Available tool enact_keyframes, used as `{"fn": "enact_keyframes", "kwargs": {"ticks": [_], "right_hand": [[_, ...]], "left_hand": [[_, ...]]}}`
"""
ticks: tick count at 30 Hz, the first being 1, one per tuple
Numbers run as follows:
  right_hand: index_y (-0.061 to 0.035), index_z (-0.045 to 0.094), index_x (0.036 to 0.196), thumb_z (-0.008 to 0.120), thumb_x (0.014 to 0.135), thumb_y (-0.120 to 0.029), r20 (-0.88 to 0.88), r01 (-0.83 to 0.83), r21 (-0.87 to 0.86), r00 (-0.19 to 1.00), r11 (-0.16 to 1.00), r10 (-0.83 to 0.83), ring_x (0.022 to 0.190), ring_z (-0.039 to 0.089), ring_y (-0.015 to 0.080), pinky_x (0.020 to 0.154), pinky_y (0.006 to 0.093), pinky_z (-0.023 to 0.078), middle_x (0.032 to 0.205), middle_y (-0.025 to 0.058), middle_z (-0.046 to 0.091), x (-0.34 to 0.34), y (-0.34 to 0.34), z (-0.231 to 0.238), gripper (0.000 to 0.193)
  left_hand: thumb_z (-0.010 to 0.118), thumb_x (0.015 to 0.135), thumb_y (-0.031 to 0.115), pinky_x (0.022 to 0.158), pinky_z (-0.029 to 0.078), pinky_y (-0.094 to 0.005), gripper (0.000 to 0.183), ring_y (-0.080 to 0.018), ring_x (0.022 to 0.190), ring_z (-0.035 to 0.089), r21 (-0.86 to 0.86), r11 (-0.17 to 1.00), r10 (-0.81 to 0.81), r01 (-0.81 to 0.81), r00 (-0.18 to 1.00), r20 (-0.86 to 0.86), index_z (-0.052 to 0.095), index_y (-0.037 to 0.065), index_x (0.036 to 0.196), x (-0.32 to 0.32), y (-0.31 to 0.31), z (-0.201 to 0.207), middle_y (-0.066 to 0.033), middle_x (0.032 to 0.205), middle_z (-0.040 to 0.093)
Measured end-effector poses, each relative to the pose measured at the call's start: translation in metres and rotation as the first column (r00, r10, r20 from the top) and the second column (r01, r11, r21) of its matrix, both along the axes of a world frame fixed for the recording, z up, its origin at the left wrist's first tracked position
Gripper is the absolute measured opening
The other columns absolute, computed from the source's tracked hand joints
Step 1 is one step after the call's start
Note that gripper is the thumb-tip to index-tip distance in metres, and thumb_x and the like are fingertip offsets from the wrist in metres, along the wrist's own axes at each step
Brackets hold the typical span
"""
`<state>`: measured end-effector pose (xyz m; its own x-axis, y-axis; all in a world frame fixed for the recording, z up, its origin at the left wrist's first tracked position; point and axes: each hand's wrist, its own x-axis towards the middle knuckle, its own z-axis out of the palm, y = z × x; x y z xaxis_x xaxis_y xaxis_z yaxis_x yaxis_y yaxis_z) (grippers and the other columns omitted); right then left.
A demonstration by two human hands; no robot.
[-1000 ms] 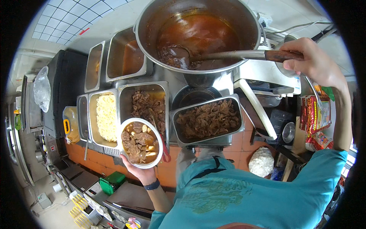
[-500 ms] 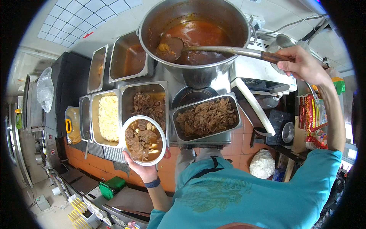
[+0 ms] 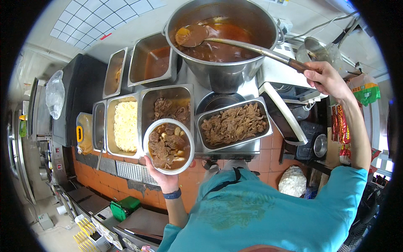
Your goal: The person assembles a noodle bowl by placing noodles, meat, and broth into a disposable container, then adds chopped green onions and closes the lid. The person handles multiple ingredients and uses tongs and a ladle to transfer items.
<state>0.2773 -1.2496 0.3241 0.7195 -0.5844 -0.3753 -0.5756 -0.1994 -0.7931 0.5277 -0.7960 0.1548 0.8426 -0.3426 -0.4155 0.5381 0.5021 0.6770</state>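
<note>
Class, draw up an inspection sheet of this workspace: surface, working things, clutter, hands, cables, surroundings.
Surface: steel counter with metal trays standing close together.
Working things: white bowl of meat in broth; ladle, its scoop within the rim of the large pot.
Clutter: red packets, right; plastic bag, left.
Hands: left hand supports the bowl; right hand grips the ladle handle.
Cables: one cable by the wall.
Surroundings: orange tiled floor.

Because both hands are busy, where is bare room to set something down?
A little bare steel counter shows between the large pot, the white appliance and the meat tray. Leftward is crowded: metal pans close together, the bowl hiding part of one.
</note>
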Motion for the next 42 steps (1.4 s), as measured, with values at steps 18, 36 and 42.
{"fn": "enact_keyframes", "kwargs": {"ticks": [18, 36, 42], "right_hand": [[0.002, 0.062, 0.116, 0.062, 0.101, -0.029, 0.205, 0.164, 0.374, 0.945, 0.913, -0.254, 0.047, 0.035, -0.0032, 0.035, 0.0138, 0.022, 0.071, -0.0056, 0.052, -0.003, 0.091, -0.018, 0.034], [0.005, 0.056, 0.121, 0.053, 0.105, -0.031, 0.259, 0.144, 0.587, 0.899, 0.797, -0.353, 0.043, 0.029, -0.0037, 0.032, 0.0125, 0.021, 0.071, -0.0033, 0.047, 0.002, 0.12, -0.035, 0.039], [0.007, 0.055, 0.123, 0.053, 0.105, -0.027, 0.333, 0.1, 0.645, 0.855, 0.757, -0.397, 0.045, 0.032, -0.0039, 0.032, 0.0128, 0.022, 0.072, -0.0033, 0.048, 0.003, 0.134, -0.048, 0.038]], "left_hand": [[0.047, 0.102, 0.052, 0.109, 0.045, -0.0492, 0.063, -0.032, 0.134, 0.05, -0.085, 0.983, -0.167, 0.164, 0.985, -0.036, 0.043, 0.008, 0.147, 0.018, 0.05, -0.016, -0.0128, 0.147, 0.05], [0.048, 0.102, 0.051, 0.11, 0.044, -0.0468, 0.061, -0.0293, 0.132, 0.051, -0.087, 0.981, -0.174, 0.171, 0.985, -0.021, 0.045, 0.008, 0.146, 0.027, 0.06, -0.023, -0.0108, 0.146, 0.051], [0.046, 0.104, 0.049, 0.11, 0.044, -0.0467, 0.06, -0.0297, 0.132, 0.051, -0.14, 0.976, -0.18, 0.166, 0.98, -0.09, 0.045, 0.007, 0.146, 0.029, 0.06, -0.026, -0.0114, 0.145, 0.052]]}}
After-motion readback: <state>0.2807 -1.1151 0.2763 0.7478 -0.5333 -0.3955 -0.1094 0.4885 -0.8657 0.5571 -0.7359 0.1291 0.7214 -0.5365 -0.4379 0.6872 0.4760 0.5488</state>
